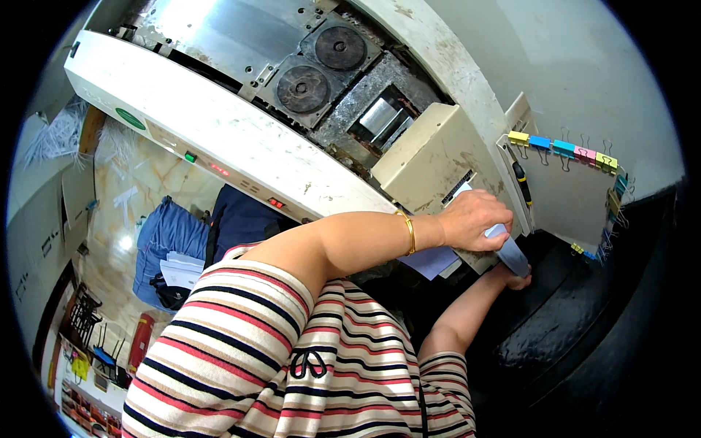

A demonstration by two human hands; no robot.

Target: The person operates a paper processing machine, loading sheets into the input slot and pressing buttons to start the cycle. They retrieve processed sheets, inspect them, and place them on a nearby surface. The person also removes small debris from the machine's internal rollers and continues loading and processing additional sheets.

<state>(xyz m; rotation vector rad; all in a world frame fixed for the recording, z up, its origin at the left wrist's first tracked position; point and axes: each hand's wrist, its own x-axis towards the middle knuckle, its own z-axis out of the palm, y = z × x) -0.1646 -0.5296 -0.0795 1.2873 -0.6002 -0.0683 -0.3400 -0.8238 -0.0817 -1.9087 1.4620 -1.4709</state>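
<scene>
My left hand [473, 219], with a gold bangle at the wrist, is over the front of a beige box [418, 153] on the machine, its fingers wrapped round a pale blue-grey flat item [510, 255], perhaps a paper stack. My right hand [517, 279] is lower down, closed on the far end of the same item. A slot with white paper at it shows in the box's face, partly behind my left hand. Purple sheets [427, 261] lie beneath my left wrist.
The white machine [168, 109] has two round black discs [321, 69] on top. At right, binder clips [562, 150] line a grey panel beside a glossy black surface [569, 336]. Blue bags [164, 241], shredded paper [58, 131] and chairs [102, 350] are at left.
</scene>
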